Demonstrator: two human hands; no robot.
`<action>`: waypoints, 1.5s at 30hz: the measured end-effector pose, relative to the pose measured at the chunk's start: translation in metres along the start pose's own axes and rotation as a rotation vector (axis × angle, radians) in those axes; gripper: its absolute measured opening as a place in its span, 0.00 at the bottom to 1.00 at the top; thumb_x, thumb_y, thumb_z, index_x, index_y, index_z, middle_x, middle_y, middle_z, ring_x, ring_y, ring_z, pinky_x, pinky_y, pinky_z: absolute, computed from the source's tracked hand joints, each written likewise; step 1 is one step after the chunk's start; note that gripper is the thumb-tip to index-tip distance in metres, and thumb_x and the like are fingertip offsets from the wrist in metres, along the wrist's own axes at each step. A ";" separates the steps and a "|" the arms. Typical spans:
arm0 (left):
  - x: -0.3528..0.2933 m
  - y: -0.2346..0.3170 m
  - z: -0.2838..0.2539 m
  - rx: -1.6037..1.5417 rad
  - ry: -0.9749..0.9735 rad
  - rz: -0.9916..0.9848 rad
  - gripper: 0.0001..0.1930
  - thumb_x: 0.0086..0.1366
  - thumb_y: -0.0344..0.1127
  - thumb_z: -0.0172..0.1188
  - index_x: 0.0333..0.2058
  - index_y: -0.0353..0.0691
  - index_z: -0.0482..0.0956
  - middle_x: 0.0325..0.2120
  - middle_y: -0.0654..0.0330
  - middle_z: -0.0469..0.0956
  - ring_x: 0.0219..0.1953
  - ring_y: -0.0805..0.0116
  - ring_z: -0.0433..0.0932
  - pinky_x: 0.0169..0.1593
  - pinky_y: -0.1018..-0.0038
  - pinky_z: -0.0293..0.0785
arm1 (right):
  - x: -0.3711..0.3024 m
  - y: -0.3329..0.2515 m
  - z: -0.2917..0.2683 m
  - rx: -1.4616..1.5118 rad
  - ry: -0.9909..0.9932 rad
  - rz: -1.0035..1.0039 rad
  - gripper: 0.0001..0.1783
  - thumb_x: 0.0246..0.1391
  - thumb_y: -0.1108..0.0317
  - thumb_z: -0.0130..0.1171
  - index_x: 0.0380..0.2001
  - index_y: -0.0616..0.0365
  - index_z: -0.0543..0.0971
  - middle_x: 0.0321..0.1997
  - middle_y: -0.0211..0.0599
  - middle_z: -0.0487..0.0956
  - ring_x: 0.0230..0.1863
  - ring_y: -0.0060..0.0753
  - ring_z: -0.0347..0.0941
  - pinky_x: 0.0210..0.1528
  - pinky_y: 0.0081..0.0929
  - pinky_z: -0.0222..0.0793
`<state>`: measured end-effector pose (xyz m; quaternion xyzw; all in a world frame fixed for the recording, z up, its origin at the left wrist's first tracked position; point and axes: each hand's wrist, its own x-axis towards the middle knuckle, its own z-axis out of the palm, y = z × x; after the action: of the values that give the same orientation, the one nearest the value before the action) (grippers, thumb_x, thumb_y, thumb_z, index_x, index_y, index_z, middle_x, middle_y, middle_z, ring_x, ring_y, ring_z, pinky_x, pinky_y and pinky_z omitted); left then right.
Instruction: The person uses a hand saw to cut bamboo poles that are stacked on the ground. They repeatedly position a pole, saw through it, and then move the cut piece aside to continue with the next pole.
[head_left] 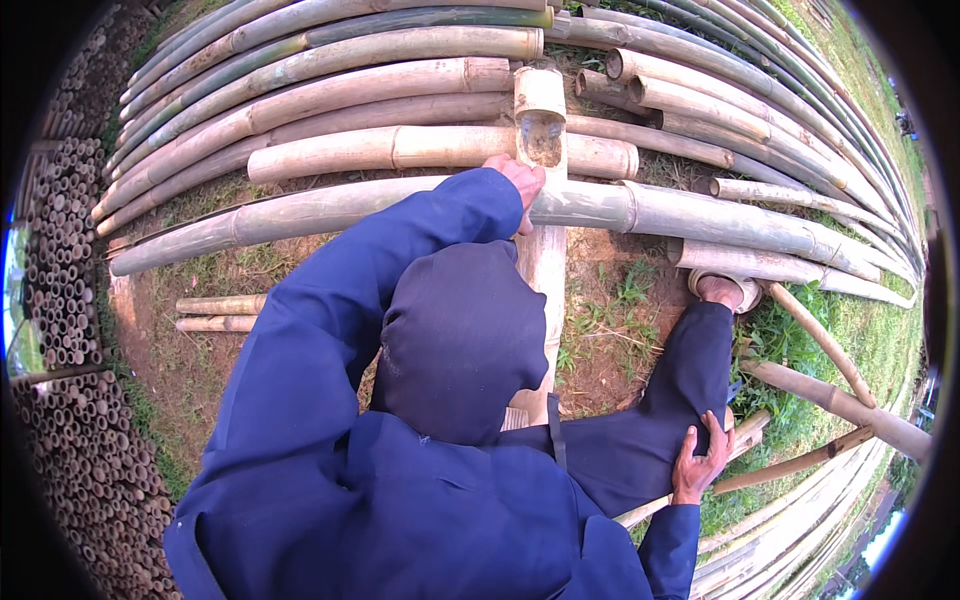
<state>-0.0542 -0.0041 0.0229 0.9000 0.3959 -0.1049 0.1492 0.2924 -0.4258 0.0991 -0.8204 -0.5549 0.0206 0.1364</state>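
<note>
My left hand (519, 184) reaches forward and is closed where two bamboo poles cross; what lies inside its fingers is hidden. Just beyond it, a pale bamboo length (541, 92) pointing away from me has a scooped-out notch cut in its top. The long greenish bamboo pole (690, 211) runs left to right, meeting that length beside my left hand. My right hand (702, 457) rests on my dark-trousered right leg (684, 375), fingers apart and holding nothing. A rounded dark cloth shape (465, 345) covers part of the middle, hiding much of the pale bamboo.
Several bamboo poles (390, 147) lie side by side across the far ground, left and right. Stacked cut bamboo (75, 230) shows its round ends at the left. At the right, a sandalled foot (725, 290) stands near green weeds and slanting bamboo supports (822, 342).
</note>
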 end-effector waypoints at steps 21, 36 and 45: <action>-0.277 -0.249 0.059 0.256 0.125 -0.716 0.57 0.41 0.36 0.79 0.71 0.58 0.58 0.66 0.56 0.66 0.72 0.54 0.61 0.76 0.52 0.52 | 0.010 -0.007 -0.002 -0.033 -0.099 -0.004 0.21 0.59 0.67 0.64 0.56 0.59 0.81 0.54 0.41 0.84 0.61 0.44 0.77 0.78 0.54 0.48; -0.329 -0.163 0.176 0.188 0.389 -0.576 0.50 0.45 0.33 0.73 0.69 0.53 0.62 0.64 0.63 0.67 0.68 0.61 0.65 0.69 0.56 0.57 | 0.089 -0.076 0.033 -0.030 -0.079 -0.264 0.34 0.56 0.59 0.71 0.65 0.53 0.74 0.62 0.41 0.78 0.65 0.44 0.72 0.73 0.49 0.54; -0.307 -0.168 0.131 0.208 0.315 -0.521 0.55 0.43 0.43 0.78 0.71 0.55 0.60 0.64 0.62 0.67 0.70 0.60 0.63 0.71 0.56 0.52 | 0.205 -0.135 0.126 -0.488 -0.280 -0.473 0.65 0.40 0.51 0.81 0.78 0.40 0.54 0.81 0.35 0.57 0.82 0.43 0.49 0.79 0.59 0.40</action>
<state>-0.3929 -0.1517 -0.0362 0.7839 0.6185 -0.0387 -0.0385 0.2251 -0.1655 0.0353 -0.6671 -0.7311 -0.0322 -0.1395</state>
